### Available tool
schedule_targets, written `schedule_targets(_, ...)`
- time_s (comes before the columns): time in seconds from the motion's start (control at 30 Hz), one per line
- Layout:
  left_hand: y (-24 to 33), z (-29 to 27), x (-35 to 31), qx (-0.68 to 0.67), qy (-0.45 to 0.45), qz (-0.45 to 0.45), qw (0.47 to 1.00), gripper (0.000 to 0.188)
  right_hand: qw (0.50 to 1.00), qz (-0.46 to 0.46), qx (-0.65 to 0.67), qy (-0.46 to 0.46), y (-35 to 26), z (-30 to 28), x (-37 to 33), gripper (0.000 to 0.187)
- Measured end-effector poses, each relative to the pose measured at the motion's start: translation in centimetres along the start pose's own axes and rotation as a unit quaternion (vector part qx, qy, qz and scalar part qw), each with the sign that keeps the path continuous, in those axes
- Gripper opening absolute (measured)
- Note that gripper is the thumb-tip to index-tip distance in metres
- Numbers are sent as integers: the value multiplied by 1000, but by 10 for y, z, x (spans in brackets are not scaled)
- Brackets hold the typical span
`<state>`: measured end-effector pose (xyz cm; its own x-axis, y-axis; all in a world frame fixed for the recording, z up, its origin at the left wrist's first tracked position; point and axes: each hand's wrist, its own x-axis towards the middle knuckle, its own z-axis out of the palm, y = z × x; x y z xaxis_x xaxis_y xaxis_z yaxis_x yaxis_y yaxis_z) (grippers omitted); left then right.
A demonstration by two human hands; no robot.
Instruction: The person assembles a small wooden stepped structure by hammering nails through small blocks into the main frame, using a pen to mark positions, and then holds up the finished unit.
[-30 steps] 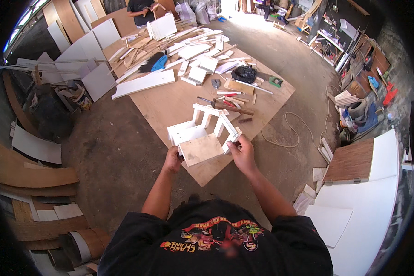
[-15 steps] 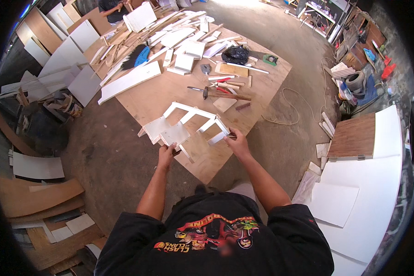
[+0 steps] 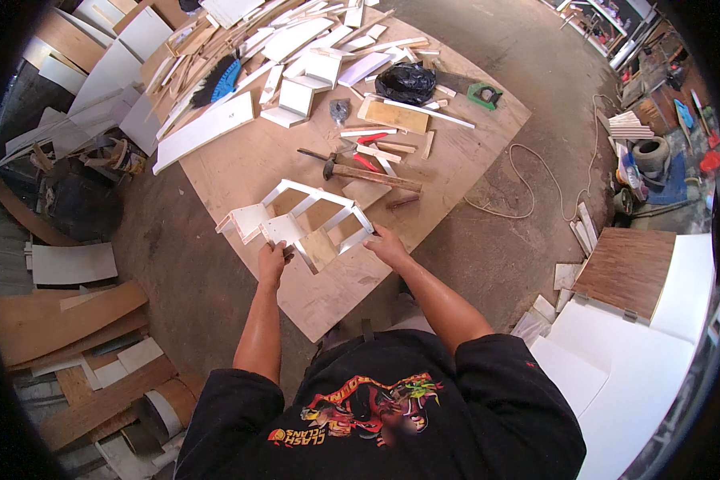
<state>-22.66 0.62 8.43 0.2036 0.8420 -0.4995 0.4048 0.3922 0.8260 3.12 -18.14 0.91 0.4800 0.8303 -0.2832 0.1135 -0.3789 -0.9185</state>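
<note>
Both my hands hold a small white-painted wooden frame [image 3: 284, 230] above the near part of the plywood table [image 3: 328, 296]. It has slanted slats, white panels on its left side and open gaps toward the right. My left hand [image 3: 274, 260] is closed on its near left edge. Around its right end the fingers of my right hand [image 3: 388, 246] are closed. Bare wood shows within the frame near its front. Just beyond it lie a hammer [image 3: 372, 176] with a wooden handle and a red-handled tool [image 3: 367, 162].
White boards [image 3: 208, 128] and offcuts are heaped at the table's far left, with a blue-and-black brush [image 3: 226, 80] among them. A black plastic bag [image 3: 406, 82] and a green tool [image 3: 484, 95] lie far right. A cord [image 3: 528, 188] trails across the floor.
My view has shifted, so the table and its tools appear further left and lower. The frame has tilted slightly in my hands, both of which keep their hold.
</note>
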Motion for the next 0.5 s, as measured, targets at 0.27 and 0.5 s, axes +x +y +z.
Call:
schedule_targets(0.27, 8, 32, -3, 73, 82, -3, 994, 43, 994, 24, 4, -105, 38, -17, 39, 51)
schedule_targets(0.5, 30, 31, -11, 85, 74, -54, 992, 62, 992, 62, -12, -113, 15, -19, 42, 50)
